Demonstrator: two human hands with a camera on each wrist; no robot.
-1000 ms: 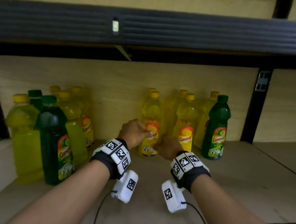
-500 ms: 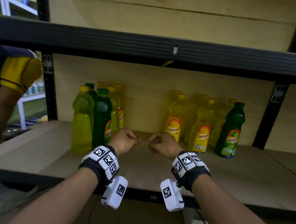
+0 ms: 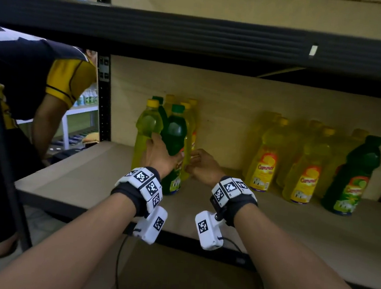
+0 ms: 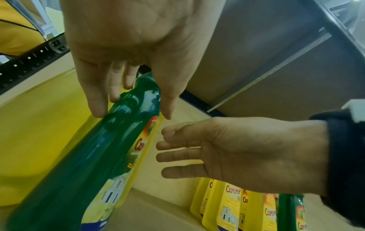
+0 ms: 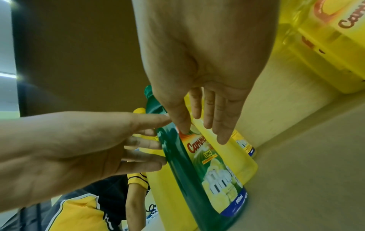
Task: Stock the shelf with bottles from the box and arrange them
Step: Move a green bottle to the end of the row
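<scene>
A green bottle (image 3: 175,133) stands at the front of the left cluster on the wooden shelf (image 3: 270,224), with a yellow bottle (image 3: 147,126) beside it and more yellow ones behind. My left hand (image 3: 160,155) reaches to it. In the left wrist view the left hand (image 4: 132,109) has straight fingers and thumb on either side of the green bottle (image 4: 110,140). My right hand (image 3: 194,162) hovers just right of it. In the right wrist view the right hand (image 5: 203,134) is flat, thumb touching the green bottle (image 5: 177,164) at its label, fingers over a yellow bottle (image 5: 227,156).
A second cluster of yellow bottles (image 3: 264,165) and one green bottle (image 3: 354,176) stands at the back right. The black upper shelf beam (image 3: 195,35) hangs overhead, and a black upright (image 3: 103,98) bounds the left end. Another person (image 3: 39,83) bends at the left.
Both hands moved left from the middle of the shelf to the left cluster. Their curled fingers have straightened and now touch the green bottle.
</scene>
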